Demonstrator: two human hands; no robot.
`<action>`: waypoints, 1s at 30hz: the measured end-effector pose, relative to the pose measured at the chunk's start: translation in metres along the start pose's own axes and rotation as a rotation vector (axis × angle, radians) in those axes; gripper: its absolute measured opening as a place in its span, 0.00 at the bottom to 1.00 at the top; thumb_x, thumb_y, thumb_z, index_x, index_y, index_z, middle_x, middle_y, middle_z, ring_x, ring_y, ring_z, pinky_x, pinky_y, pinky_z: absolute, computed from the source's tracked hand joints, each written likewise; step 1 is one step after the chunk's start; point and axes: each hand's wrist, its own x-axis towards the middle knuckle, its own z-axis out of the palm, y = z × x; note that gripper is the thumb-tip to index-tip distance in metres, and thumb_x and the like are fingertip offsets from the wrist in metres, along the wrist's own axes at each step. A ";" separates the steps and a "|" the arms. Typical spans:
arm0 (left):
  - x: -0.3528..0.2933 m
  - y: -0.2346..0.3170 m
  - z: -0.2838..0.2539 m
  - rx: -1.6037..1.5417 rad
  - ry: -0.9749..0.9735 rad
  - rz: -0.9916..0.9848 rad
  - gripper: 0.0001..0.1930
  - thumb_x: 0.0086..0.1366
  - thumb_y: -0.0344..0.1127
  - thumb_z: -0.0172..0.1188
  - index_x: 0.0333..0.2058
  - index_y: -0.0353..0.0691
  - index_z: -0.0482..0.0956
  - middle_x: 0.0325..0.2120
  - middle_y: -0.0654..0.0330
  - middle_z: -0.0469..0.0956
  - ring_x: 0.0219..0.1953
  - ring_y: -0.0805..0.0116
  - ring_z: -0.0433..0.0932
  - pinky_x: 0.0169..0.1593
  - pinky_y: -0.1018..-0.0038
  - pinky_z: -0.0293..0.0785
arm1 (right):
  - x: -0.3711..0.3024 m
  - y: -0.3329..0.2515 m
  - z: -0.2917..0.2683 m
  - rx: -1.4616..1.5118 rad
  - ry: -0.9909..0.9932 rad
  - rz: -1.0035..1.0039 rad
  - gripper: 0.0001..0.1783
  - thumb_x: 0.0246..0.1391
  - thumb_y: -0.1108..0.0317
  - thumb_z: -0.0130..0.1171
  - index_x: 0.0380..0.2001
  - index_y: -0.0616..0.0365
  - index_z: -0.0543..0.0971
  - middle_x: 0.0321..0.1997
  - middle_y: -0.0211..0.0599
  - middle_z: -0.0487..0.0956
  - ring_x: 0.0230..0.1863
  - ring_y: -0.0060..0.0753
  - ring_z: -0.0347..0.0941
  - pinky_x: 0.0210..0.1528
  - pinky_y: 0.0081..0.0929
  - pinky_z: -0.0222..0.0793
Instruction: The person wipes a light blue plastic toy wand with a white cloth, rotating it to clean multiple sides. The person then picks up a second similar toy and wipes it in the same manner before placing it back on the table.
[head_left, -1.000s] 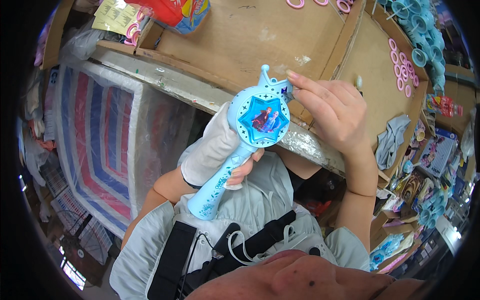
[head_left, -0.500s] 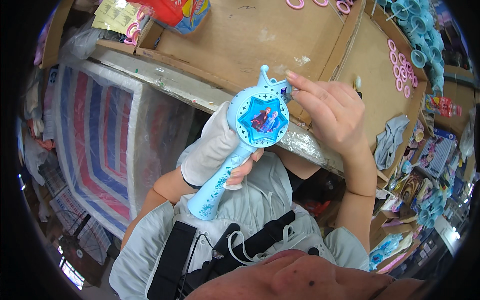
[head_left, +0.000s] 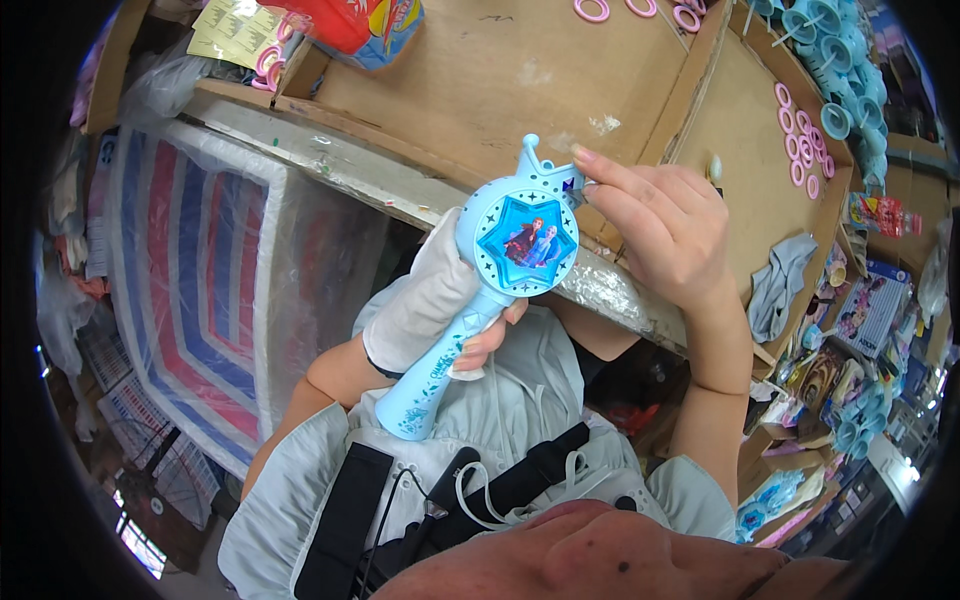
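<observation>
A light blue toy wand (head_left: pixel 526 242) is held tilted in front of my chest. Its round head bears a star-shaped window with a picture of two figures, and a crown piece (head_left: pixel 538 171) tops it. My left hand (head_left: pixel 425 300), in a white fabric glove that leaves fingertips bare, is wrapped round the wand just below its head. With thumb and fingers pinched together, my right hand (head_left: pixel 660 215) grips the right tip of the crown. That tip is mostly hidden by the fingers.
Beyond the wand lies a cardboard-edged work table (head_left: pixel 500 80) with pink rings (head_left: pixel 803 140) and a red bag (head_left: pixel 365 25). Light blue funnel-shaped parts (head_left: pixel 840 80) are heaped at far right. A plastic-wrapped striped bundle (head_left: pixel 200 290) stands on the left; a grey cloth (head_left: pixel 782 285) lies at right.
Almost nothing differs. The wand and crown sit a few pixels lower, and both hands keep the same hold.
</observation>
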 end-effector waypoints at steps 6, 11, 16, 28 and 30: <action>-0.003 -0.003 -0.003 -0.057 -0.029 0.039 0.29 0.57 0.57 0.63 0.46 0.44 0.63 0.26 0.56 0.74 0.13 0.73 0.71 0.12 0.79 0.65 | 0.001 -0.002 0.001 0.009 0.001 0.019 0.09 0.40 0.77 0.58 0.30 0.59 0.76 0.43 0.38 0.83 0.30 0.33 0.78 0.30 0.25 0.71; -0.002 -0.001 -0.003 -0.017 0.005 0.037 0.31 0.56 0.57 0.64 0.48 0.45 0.62 0.26 0.56 0.73 0.13 0.73 0.71 0.12 0.79 0.65 | 0.002 -0.001 0.001 0.013 0.001 0.014 0.09 0.40 0.77 0.58 0.30 0.59 0.76 0.42 0.37 0.83 0.30 0.33 0.79 0.30 0.24 0.71; 0.000 -0.001 -0.004 -0.033 -0.023 0.011 0.31 0.56 0.56 0.64 0.48 0.44 0.61 0.26 0.56 0.73 0.14 0.72 0.72 0.11 0.78 0.65 | 0.001 0.000 0.001 0.011 0.008 0.018 0.08 0.41 0.77 0.58 0.30 0.59 0.76 0.42 0.37 0.83 0.30 0.33 0.79 0.30 0.24 0.71; -0.001 -0.005 -0.012 -0.016 -0.045 0.041 0.33 0.56 0.58 0.63 0.49 0.39 0.62 0.27 0.55 0.73 0.14 0.72 0.70 0.12 0.77 0.65 | 0.001 0.001 0.000 0.017 -0.008 0.025 0.09 0.40 0.78 0.57 0.30 0.60 0.76 0.43 0.37 0.83 0.30 0.33 0.79 0.30 0.24 0.70; 0.000 -0.005 -0.011 -0.026 -0.033 0.040 0.33 0.56 0.58 0.62 0.48 0.39 0.63 0.26 0.55 0.73 0.13 0.71 0.70 0.12 0.77 0.65 | 0.001 0.001 0.001 0.022 -0.003 0.031 0.09 0.40 0.78 0.57 0.30 0.60 0.76 0.43 0.38 0.83 0.29 0.33 0.79 0.30 0.24 0.70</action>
